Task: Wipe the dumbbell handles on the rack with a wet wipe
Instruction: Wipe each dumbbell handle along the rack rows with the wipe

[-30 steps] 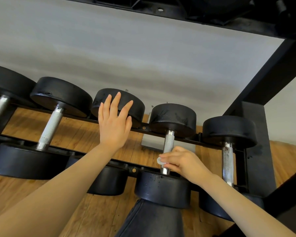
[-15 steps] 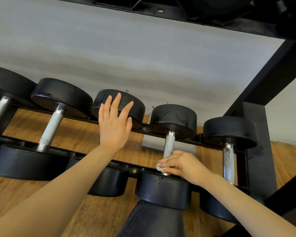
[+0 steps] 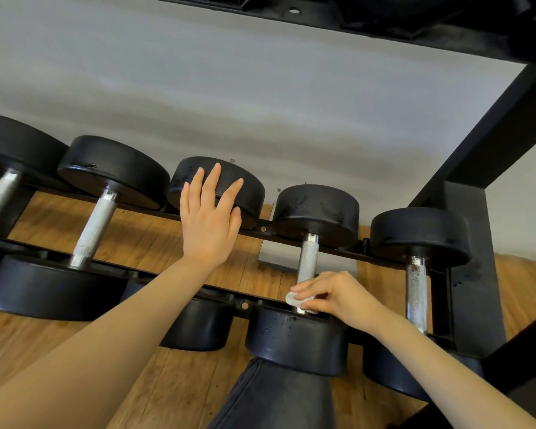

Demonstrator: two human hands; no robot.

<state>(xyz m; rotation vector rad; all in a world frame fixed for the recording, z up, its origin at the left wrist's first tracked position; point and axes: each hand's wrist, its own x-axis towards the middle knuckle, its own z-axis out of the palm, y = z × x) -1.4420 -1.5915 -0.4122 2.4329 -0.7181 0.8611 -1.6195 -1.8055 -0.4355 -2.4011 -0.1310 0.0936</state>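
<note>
The left hand lies flat with fingers spread on a dumbbell head, holding nothing. To its right, the right hand pinches the wet wipe round the near end of a dumbbell handle. The small wad could slip out against the rough knurling, leaving metal beyond the hand unwiped. No containers show.

1. Soft, even daylight fills the scene; the grey wall is bright and shows faint horizontal banding.
2. Small glints sit on the black dumbbell heads and the steel handles.
3. Wide-angle distortion bends the rack at the edges.
4. The centre is sharp; the near forearms look slightly soft.
</note>
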